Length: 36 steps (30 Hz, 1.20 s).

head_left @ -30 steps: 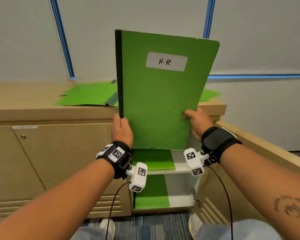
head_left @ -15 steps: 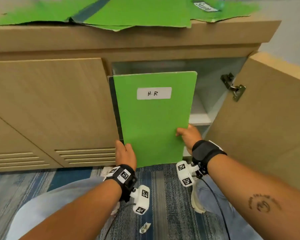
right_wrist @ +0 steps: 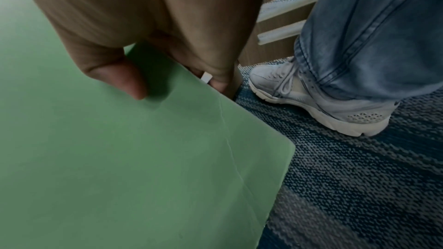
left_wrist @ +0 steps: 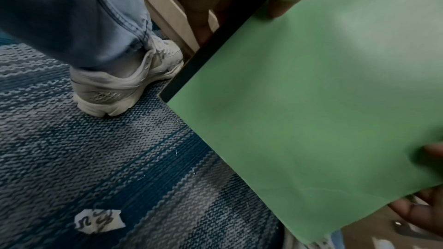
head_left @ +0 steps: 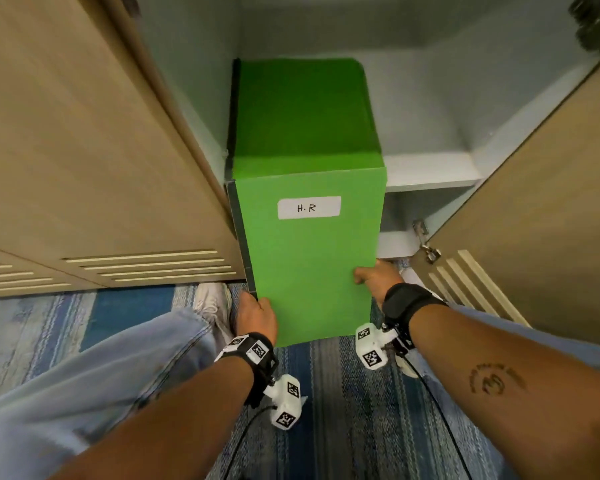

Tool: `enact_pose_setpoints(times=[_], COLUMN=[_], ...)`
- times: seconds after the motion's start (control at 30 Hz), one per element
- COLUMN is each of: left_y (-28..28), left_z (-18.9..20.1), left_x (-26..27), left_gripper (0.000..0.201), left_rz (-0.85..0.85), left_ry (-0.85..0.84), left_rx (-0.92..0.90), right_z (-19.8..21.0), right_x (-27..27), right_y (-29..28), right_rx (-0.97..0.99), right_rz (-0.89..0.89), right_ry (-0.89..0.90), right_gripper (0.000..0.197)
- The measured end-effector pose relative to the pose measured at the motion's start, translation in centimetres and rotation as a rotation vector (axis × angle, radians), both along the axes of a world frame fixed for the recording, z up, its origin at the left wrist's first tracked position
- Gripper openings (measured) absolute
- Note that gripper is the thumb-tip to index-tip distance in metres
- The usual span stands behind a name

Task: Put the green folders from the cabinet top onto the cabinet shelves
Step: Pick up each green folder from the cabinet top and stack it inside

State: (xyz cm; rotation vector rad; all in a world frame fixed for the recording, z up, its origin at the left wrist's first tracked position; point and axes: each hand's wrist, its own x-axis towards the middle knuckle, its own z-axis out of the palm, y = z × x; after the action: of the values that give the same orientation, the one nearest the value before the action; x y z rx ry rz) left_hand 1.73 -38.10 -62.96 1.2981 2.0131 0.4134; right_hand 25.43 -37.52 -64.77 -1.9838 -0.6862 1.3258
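Note:
A green folder point(head_left: 309, 265) with a black spine and a white "H.R" label point(head_left: 309, 207) is held in front of the open cabinet, its far edge at the shelf front. My left hand point(head_left: 257, 315) grips its near left edge by the spine, and my right hand point(head_left: 374, 278) pinches its near right edge, thumb on top. Another green folder point(head_left: 302, 109) lies flat on the white shelf point(head_left: 430, 171) just beyond. In the left wrist view the folder point(left_wrist: 311, 111) fills the right side. In the right wrist view my thumb point(right_wrist: 120, 79) presses on the folder point(right_wrist: 120, 158).
A closed cabinet door point(head_left: 84, 150) stands to the left. The open door point(head_left: 534, 220) with slats and hinges stands to the right. Below are blue patterned carpet point(head_left: 343, 410), my jeans and white shoes point(left_wrist: 124, 82), and a paper scrap point(left_wrist: 98, 222) on the floor.
The folder and both hands have come down from above the cabinet top to the open compartment. The view has dropped and moved closer, so the cabinet top is out of sight.

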Motion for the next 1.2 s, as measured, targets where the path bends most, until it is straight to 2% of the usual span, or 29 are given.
enact_pose_setpoints(times=[0.03,0.1,0.2,0.3,0.4,0.47,0.57,0.67,0.77,0.8,0.83,0.87,0.9,0.93,1.0,1.1,1.2], left_y=[0.2,0.6,1.5,2.5,3.1,3.3,4.3,6.9,10.1,11.0,11.9,12.8,13.5,13.8,13.9,14.1,14.5], left_z=[-0.8,-2.0,-3.3,-4.5,-6.4,-7.5,-8.4,-7.2,-6.1,-6.4,-6.6,-6.4,-6.7,-6.7,-6.8,-7.7,-9.2], left_x=[-0.1,-0.2,-0.1,0.3,0.7,1.0,2.1,3.6,4.8,5.1,5.4,5.6,5.7,5.6,5.3,5.1,4.9], left_gripper=[0.01,0.008,0.01,0.012,0.008,0.012,0.019,0.029,0.034,0.036,0.04,0.05,0.065,0.08,0.101,0.123,0.134], left_rz=[-0.006,-0.032,-0.089,-0.125,-0.164,-0.176,-0.112,0.006,0.206,0.116,0.129,0.178,0.083,-0.046,-0.293,-0.523,-0.746], left_ry=[0.004,0.019,0.029,0.027,0.0,-0.023,-0.091,-0.14,-0.302,-0.171,-0.205,-0.313,-0.281,-0.18,-0.033,0.07,0.243], left_rx=[-0.017,-0.055,-0.1,-0.167,-0.214,-0.238,-0.226,-0.193,-0.134,-0.15,-0.153,-0.146,-0.123,-0.144,-0.191,-0.214,-0.281], right_z=[-1.2,-3.8,-3.5,-3.9,-6.4,-7.9,-8.4,-8.2,-8.7,-9.1,-9.4,-9.4,-9.4,-9.3,-9.3,-9.9,-11.0], right_x=[0.2,0.8,0.8,1.1,2.1,2.5,2.7,3.5,4.3,4.5,4.6,4.7,4.7,4.8,5.0,5.1,5.2], right_y=[0.3,0.8,1.3,1.7,1.7,1.7,2.7,4.5,5.3,5.4,5.7,6.1,6.7,7.5,9.2,11.3,12.7], right_rx=[-0.015,-0.068,-0.152,-0.2,-0.243,-0.237,-0.144,-0.068,-0.077,-0.083,-0.072,-0.052,-0.026,0.001,0.017,-0.001,-0.019], right_rz=[0.016,0.07,0.071,0.079,0.062,0.075,-0.015,-0.158,-0.14,-0.13,-0.133,-0.144,-0.16,-0.171,-0.155,-0.115,-0.056], right_ry=[0.007,-0.005,-0.017,-0.022,-0.018,-0.022,-0.029,-0.015,0.003,0.01,-0.002,-0.027,-0.042,-0.046,-0.077,-0.161,-0.21], right_gripper=[0.019,0.011,0.01,0.018,0.008,0.014,0.024,0.04,0.044,0.046,0.047,0.047,0.046,0.045,0.044,0.046,0.042])
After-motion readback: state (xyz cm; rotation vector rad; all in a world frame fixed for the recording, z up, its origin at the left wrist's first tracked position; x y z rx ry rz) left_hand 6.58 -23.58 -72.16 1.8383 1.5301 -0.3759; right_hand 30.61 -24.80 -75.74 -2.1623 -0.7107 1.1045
